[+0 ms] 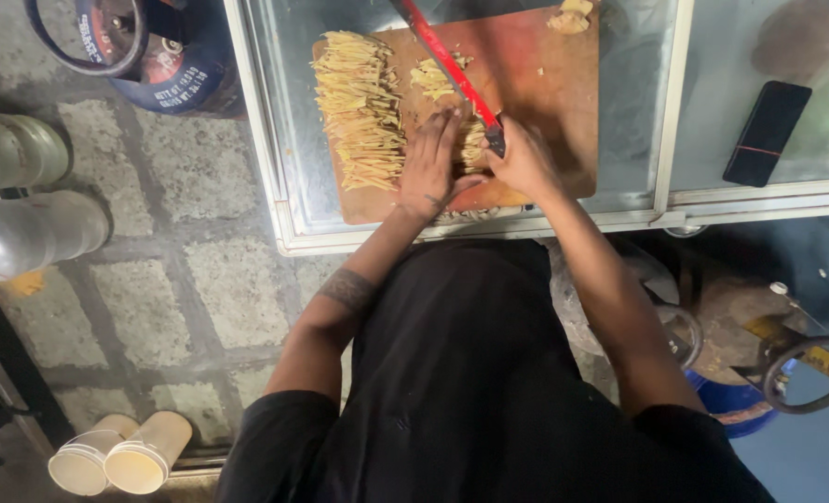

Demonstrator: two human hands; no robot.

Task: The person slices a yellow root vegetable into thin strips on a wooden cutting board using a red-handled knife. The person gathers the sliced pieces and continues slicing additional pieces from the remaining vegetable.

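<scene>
The glass-topped desk [284, 140] is carrying a wooden cutting board [545, 84]. A large pile of cut potato strips [359, 107] is lying on the board's left part. The left hand [430, 163] is pressing flat on a small bunch of potato slices [473, 142], its grip open, fingers extended. The right hand [524, 160] is closing its grip around the handle of a red-bladed knife [447, 61], the blade lying across the bunch. Slicing step looks midway; the next cut seemingly calls for fingertips clear of the blade.
</scene>
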